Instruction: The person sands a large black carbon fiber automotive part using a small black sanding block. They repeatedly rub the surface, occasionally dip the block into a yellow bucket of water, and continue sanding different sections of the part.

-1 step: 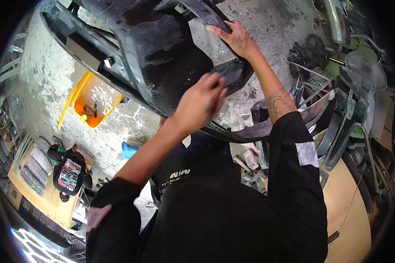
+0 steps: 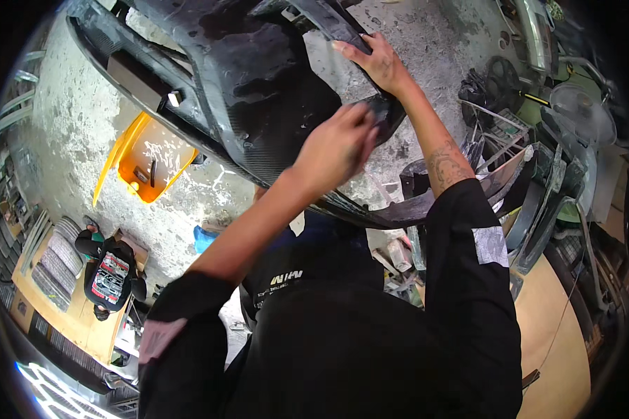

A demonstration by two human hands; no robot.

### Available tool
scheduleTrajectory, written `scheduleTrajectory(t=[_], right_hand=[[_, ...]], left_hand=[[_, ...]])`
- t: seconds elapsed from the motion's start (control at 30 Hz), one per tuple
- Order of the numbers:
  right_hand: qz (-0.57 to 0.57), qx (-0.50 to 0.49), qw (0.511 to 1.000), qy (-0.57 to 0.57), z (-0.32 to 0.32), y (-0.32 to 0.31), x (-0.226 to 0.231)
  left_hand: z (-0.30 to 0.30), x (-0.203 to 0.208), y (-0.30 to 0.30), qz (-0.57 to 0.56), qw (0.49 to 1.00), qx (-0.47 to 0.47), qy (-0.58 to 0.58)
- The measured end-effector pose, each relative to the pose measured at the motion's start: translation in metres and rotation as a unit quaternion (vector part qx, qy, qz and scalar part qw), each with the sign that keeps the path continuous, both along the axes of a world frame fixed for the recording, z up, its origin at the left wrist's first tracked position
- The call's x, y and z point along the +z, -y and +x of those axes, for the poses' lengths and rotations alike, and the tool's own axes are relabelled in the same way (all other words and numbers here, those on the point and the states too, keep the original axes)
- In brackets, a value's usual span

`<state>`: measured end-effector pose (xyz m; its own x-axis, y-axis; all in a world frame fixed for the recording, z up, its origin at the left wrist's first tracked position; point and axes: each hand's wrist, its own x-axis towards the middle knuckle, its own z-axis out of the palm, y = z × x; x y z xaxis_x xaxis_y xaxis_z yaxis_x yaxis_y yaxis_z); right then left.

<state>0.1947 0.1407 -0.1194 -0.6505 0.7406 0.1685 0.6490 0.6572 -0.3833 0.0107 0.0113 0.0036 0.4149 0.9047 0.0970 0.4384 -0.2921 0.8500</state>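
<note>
A large black car bumper (image 2: 258, 91) with a woven carbon-fibre pattern, wet and patchy in places, fills the top of the head view. My right hand (image 2: 383, 64) is closed round a strut at its right end, thumb on top. My left hand (image 2: 337, 148) is over the right corner of the bumper, fingers curled down and smeared by motion. Whatever lies under those fingers is hidden. A small white-and-dark block (image 2: 175, 99) sits on the left part of the bumper, beside a long dark box-like piece (image 2: 134, 78).
An orange-yellow tub (image 2: 145, 195) with water and small items stands left on the stained floor. Behind it a person (image 2: 110, 276) is by a wooden table (image 2: 70, 321). At right are a fan (image 2: 581, 112), stacked panels and scrap. A blue item (image 2: 204, 239) lies near my body.
My left hand has slid right and slightly up across the bumper's corner. My right hand keeps its place on the strut, and the bumper has barely shifted.
</note>
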Motion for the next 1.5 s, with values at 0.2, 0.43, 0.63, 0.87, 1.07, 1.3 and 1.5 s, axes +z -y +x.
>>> scheduleTrajectory(t=[0.2, 0.43, 0.63, 0.87, 1.07, 1.3, 1.5], right_hand=[[0.008, 0.017, 1.0, -0.009, 0.008, -0.001, -0.009], [-0.024, 0.002, 1.0, -0.018, 0.004, -0.001, -0.009], [-0.001, 0.0, 1.0, 0.021, 0.006, -0.005, -0.013], [-0.018, -0.018, 1.0, -0.017, 0.007, -0.001, -0.013], [-0.013, -0.015, 1.0, -0.017, 0.001, 0.0, -0.005], [-0.074, -0.055, 0.996, -0.003, -0.002, 0.0, -0.007], [0.014, -0.015, 1.0, -0.008, 0.005, -0.006, -0.016]], left_hand=[[-0.011, 0.008, 0.02, 0.004, 1.0, 0.003, -0.005], [0.009, -0.026, -0.012, -0.006, 0.999, 0.038, 0.02], [0.008, -0.028, -0.022, -0.025, 0.999, 0.038, 0.001], [0.015, -0.032, -0.025, -0.072, 0.99, 0.115, -0.039], [0.016, -0.015, -0.016, -0.126, 0.982, 0.142, 0.018], [0.019, -0.008, -0.017, -0.131, 0.985, 0.11, 0.026], [0.026, -0.025, -0.027, -0.163, 0.975, 0.135, 0.071]])
